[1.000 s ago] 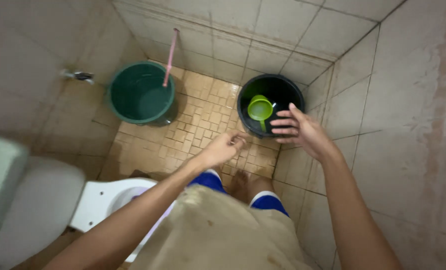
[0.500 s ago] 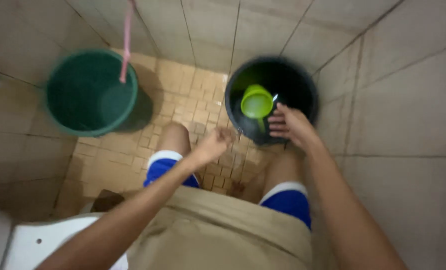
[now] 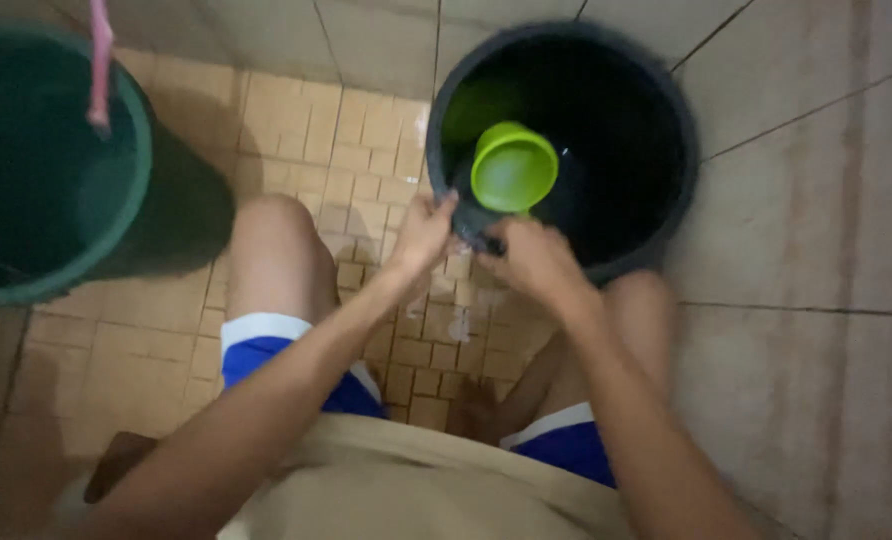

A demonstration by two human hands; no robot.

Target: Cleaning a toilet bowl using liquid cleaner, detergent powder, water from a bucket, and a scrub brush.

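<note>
Both my hands are at the near rim of the black bucket (image 3: 656, 150), which stands on the tan tiled floor (image 3: 296, 130) in the corner where the grey wall tiles (image 3: 816, 200) meet. My left hand (image 3: 421, 235) has its fingers curled over the rim's edge, gripping it. My right hand (image 3: 531, 255) rests on the same rim just beside the left; its fingers are bent over the edge, but blur keeps me from telling how tightly they press.

Inside the bucket sits a lime-green dipper (image 3: 513, 165), round, its open mouth tilted up toward me; I cannot make out a handle or its long axis. The bucket itself stands upright, mouth up.

Off to my left stands a green bucket (image 3: 141, 190), also upright, with a pink stick (image 3: 98, 60) leaning in it. My knees, in blue shorts (image 3: 266, 355) with a white band, flank the floor between.
</note>
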